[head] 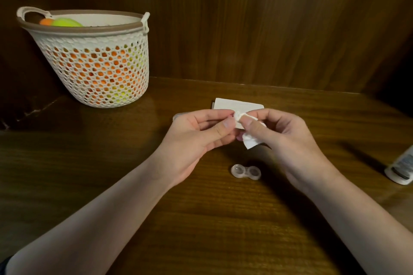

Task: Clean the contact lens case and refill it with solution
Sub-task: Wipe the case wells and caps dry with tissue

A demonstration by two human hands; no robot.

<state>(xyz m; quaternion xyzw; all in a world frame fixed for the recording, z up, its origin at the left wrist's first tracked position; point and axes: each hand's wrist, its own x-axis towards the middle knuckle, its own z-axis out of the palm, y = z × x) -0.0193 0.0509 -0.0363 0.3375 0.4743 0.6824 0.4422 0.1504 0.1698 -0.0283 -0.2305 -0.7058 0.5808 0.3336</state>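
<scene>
Head view: your left hand (201, 131) and right hand (283, 138) meet above the dark brown wooden counter (89, 185). Both pinch a crumpled white tissue (250, 140) between thumb and curled fingers; whether a cap sits inside it is not clear. The clear plastic two-well lens case (245, 171) lies uncapped on the counter, just near of your hands. A folded white paper (237, 105) lies beyond them. White perforated basket (100, 69) far left; white bottle (401, 168) at right edge.
</scene>
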